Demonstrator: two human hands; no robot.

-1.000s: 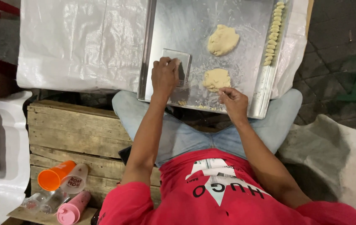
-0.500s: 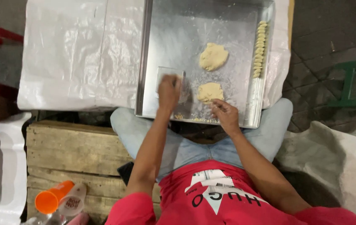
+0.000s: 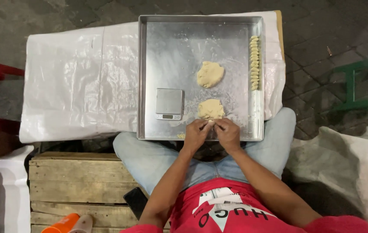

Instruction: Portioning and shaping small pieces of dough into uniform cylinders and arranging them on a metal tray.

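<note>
Pinching a small dough bit [image 3: 211,123] between them at the tray's [image 3: 145,77] near edge, left hand [image 3: 195,134] and right hand [image 3: 228,133] close on it fingertip-wise; looks soft, sticky, easily squashed, best held lightly.

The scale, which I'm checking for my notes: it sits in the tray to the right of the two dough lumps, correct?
No. The head view shows the scale in the tray to the left of the two dough lumps, not the right.
</note>
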